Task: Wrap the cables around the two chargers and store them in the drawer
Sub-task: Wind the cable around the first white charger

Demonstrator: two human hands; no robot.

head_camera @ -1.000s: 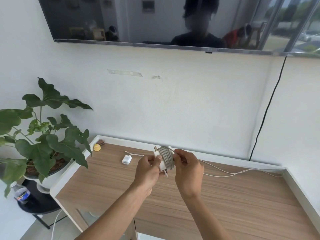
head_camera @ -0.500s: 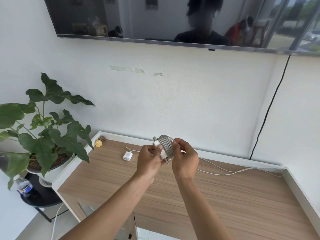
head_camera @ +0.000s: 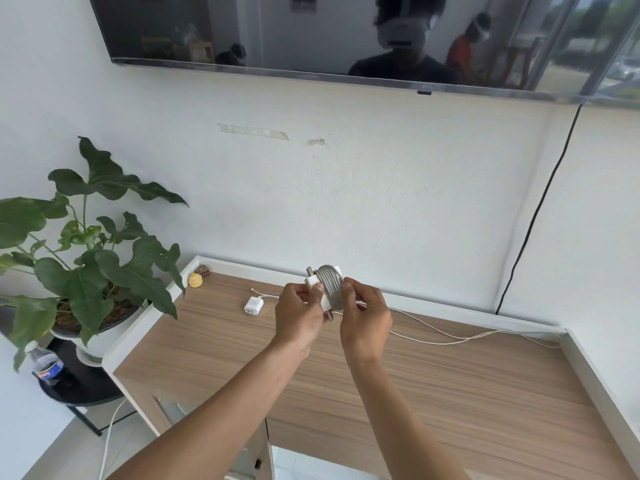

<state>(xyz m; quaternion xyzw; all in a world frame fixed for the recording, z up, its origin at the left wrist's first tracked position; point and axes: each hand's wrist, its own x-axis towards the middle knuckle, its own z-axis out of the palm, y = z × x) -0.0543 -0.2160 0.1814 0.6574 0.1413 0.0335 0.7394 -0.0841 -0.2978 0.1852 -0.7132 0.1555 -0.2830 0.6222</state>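
I hold a white charger above the wooden cabinet top, with a grey cable coiled tightly around its middle. My left hand grips the charger's left side. My right hand pinches the coil from the right. A second, smaller white charger lies on the top to the left of my hands. Its thin white cable trails loose across the back of the surface to the right. The drawer itself is not visible.
A potted plant stands on a black side table left of the cabinet, a plastic bottle beside it. A yellow object sits in the back left corner. A wall screen hangs above; a black cord runs down the wall.
Both hands have lifted the wrapped charger slightly up and away from me. The loose grey end seen earlier now lies within the coil. The small charger has not moved.
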